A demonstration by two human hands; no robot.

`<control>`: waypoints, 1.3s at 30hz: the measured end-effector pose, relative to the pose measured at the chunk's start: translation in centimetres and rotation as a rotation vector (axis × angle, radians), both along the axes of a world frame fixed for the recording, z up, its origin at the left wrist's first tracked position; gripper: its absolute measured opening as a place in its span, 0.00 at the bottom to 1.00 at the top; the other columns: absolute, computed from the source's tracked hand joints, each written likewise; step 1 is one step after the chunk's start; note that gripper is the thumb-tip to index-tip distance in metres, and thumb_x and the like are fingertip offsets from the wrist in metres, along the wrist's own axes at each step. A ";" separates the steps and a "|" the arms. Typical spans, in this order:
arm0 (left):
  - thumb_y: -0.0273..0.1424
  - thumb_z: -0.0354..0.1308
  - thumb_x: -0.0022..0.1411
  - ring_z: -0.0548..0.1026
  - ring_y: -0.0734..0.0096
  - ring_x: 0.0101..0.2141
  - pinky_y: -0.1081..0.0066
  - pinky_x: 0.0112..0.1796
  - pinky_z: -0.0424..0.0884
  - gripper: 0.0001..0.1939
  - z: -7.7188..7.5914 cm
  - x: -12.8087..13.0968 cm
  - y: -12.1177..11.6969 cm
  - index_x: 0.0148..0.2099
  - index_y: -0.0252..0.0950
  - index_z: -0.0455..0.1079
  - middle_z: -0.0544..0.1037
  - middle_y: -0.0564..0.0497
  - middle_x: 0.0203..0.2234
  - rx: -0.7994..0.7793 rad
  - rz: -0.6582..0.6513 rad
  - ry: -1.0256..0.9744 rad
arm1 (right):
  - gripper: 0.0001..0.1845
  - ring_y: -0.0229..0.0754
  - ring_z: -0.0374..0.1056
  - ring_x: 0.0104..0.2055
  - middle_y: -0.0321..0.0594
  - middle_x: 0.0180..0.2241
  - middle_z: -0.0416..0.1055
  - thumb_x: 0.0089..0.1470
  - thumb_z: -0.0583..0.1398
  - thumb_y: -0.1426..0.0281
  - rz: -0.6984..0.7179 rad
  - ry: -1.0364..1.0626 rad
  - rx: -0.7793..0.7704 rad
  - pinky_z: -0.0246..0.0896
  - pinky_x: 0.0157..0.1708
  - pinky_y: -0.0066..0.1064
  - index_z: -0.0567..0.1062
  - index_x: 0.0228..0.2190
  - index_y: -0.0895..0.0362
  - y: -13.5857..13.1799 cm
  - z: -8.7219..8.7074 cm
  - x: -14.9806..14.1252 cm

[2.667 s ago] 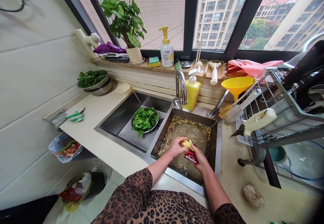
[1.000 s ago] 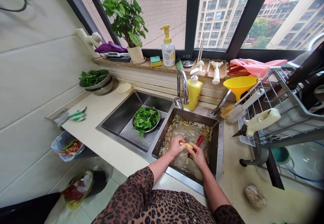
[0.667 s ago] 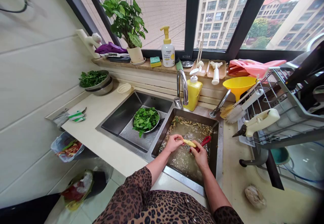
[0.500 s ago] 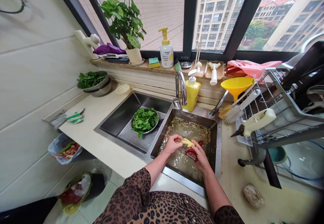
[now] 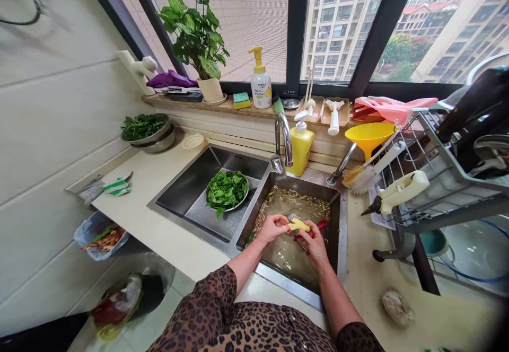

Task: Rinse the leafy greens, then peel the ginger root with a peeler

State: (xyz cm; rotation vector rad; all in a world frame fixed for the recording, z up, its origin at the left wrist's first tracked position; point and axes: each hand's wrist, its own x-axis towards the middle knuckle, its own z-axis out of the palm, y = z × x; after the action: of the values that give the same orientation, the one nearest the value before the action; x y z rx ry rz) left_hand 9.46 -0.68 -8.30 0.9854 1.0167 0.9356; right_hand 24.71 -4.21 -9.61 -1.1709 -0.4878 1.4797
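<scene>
My left hand [image 5: 273, 228] pinches one end of a yellow, knobbly piece of peeled ginger [image 5: 299, 225]. My right hand [image 5: 316, 247] is closed on a red peeler [image 5: 323, 224], whose handle sticks out to the right past the fingers. Its fingertips also touch the ginger's right end. The peeler's blade is mostly hidden by the fingers. Both hands are over the right sink basin [image 5: 342, 246], which holds cloudy water with many pale and brown peelings floating along its edges. In the left basin [image 5: 178, 203] stands a bowl heaped with green leaves [image 5: 227, 190].
Behind the basins are a curved faucet [image 5: 287, 142] and a yellow soap bottle [image 5: 300, 150]. A dish rack [image 5: 437, 203] with utensils stands at right. A tied bag [image 5: 397, 307] lies on the right counter. Stacked bowls of greens [image 5: 146, 129] sit at far left.
The ginger has been turned about between the fingers. The peeler has swung in my right hand, its handle now pointing out to the right. The view has shifted slightly.
</scene>
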 end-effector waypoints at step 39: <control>0.38 0.65 0.41 0.71 0.78 0.21 0.72 0.27 0.70 0.26 -3.1 -2.0 1.7 0.42 0.35 0.62 0.72 0.51 0.32 -0.084 0.067 0.071 | 0.18 0.41 0.68 0.28 0.41 0.27 0.73 0.48 0.50 0.70 0.176 -1.082 0.036 0.61 0.32 0.30 0.75 0.38 0.58 0.1 -3.9 1.3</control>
State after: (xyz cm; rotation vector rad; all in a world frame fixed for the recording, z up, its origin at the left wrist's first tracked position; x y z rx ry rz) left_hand 7.43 1.01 -11.42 0.9239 1.1457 0.9110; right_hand 25.99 -4.08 -13.50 -1.8850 -1.3556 0.8473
